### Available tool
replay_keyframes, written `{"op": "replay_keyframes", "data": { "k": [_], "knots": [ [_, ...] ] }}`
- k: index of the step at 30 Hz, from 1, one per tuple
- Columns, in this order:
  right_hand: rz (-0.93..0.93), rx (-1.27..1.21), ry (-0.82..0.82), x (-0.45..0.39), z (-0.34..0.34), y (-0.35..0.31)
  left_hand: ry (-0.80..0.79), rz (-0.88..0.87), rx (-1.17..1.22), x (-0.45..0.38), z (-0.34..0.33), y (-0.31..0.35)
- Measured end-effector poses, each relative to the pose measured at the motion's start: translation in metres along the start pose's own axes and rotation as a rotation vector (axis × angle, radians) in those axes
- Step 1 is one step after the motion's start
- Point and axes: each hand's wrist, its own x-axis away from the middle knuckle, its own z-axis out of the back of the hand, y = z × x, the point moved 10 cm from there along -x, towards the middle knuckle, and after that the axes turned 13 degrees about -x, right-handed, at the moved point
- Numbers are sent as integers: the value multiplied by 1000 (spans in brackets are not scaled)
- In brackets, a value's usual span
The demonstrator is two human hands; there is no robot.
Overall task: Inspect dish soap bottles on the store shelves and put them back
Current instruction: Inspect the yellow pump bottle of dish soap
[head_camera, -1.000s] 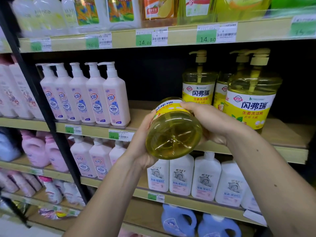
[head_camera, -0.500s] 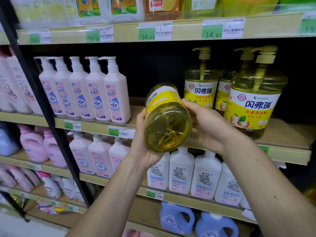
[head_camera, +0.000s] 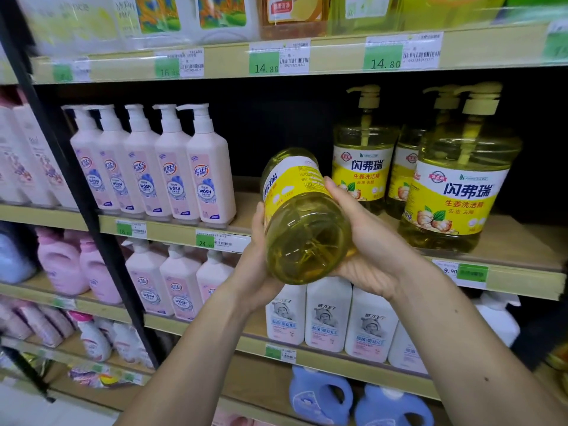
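Grip, two-handed: left hand (head_camera: 261,241) and right hand (head_camera: 365,238) clasp a tilted yellow soap bottle (head_camera: 302,216), base toward the camera, fingers curled round its sides. Forearms raised from below. Bottle held in front of the wooden shelf (head_camera: 522,241), left of three matching pump bottles (head_camera: 455,192), right of pink pump bottles (head_camera: 153,161).

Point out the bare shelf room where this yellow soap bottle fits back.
Bare wood lies between the pink pump bottles and the standing yellow bottles, right behind the held bottle. More shows right of the front yellow bottle. Elsewhere, bottles stand packed together.
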Motion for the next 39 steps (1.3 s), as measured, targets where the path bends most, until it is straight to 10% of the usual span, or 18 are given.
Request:
{"op": "replay_keyframes", "data": {
  "k": [9,39],
  "knots": [
    [211,130,162,1,5,-37,327,-269,-558,14,22,55],
    [536,705,179,32,9,-69,-300,70,222,15,-43,50]
  ]
}}
